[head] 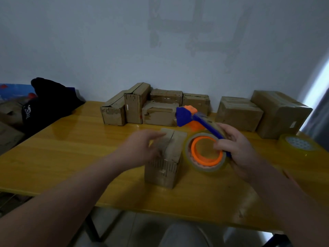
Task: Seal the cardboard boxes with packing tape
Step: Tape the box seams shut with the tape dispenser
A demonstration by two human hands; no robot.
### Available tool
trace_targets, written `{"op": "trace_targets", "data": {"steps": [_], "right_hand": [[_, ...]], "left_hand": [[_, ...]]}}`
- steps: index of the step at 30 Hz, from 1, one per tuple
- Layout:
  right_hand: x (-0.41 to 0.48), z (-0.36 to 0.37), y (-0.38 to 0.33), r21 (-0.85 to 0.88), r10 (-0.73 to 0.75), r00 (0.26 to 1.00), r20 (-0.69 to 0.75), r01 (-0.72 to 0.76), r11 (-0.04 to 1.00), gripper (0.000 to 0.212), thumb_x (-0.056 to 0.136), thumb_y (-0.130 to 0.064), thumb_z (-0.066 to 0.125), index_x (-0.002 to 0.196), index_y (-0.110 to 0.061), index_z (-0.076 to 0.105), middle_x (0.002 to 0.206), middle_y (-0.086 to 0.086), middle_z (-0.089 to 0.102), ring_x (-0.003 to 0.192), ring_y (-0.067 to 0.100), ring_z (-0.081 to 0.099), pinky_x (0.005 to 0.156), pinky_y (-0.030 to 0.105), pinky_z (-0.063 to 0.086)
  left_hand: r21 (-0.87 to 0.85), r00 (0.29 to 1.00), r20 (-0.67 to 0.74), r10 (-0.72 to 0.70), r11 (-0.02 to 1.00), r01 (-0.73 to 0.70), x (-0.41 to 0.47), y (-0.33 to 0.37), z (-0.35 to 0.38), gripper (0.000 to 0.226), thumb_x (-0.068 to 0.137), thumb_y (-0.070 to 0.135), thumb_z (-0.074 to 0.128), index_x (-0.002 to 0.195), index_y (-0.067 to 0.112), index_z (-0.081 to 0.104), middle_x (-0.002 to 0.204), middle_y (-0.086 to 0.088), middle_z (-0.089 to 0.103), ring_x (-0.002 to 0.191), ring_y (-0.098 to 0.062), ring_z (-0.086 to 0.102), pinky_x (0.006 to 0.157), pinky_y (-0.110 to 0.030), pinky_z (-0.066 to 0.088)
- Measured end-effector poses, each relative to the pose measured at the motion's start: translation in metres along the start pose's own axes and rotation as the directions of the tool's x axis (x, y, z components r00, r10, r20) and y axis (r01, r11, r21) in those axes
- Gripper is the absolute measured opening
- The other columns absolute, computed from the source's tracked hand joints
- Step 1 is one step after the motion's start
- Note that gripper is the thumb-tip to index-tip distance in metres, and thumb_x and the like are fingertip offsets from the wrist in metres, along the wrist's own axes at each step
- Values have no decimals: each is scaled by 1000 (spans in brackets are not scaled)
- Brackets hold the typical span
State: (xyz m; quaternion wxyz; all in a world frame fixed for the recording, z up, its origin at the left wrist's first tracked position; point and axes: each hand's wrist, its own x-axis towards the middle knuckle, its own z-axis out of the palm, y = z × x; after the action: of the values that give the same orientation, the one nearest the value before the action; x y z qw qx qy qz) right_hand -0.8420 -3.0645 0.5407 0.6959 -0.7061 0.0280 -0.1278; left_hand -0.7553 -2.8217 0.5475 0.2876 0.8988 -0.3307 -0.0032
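Head view: we are pressing left hand, fingers straight, onto near box, likely holding flaps shut along untaped seam. We are gripping tape dispenser with right hand, fingers curled round handle, roll hanging just right of box, ready for taping. Yellow table bearing far row of boxes, 1 spare roll right; pale wall.

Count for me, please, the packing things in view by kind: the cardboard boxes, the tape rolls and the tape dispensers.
Brown cardboard boxes: 8
Clear packing tape rolls: 2
Blue and orange plastic tape dispenser: 1
Total: 11
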Motion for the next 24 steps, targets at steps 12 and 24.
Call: {"op": "trace_targets", "data": {"steps": [12,24], "right_hand": [[-19,11,-16,-292,-79,965,248,153,944,64,55,-11,71,108,-46,59,92,-18,67,80,9,67,59,21,53],[-33,-11,-41,-688,105,952,289,130,714,70,54,-29,68,113,-64,51,78,4,68,50,11,50,49,28,43]], "left_hand": [[-837,868,281,-409,339,430,-6,14,-13,9,87,11,59,86,5,65,59,-3,63,52,-9,58,51,-22,49],[-759,780,-80,-621,545,356,-23,-26,5,18,82,15,72,68,6,65,56,-2,66,50,-10,56,49,-23,49]]}}
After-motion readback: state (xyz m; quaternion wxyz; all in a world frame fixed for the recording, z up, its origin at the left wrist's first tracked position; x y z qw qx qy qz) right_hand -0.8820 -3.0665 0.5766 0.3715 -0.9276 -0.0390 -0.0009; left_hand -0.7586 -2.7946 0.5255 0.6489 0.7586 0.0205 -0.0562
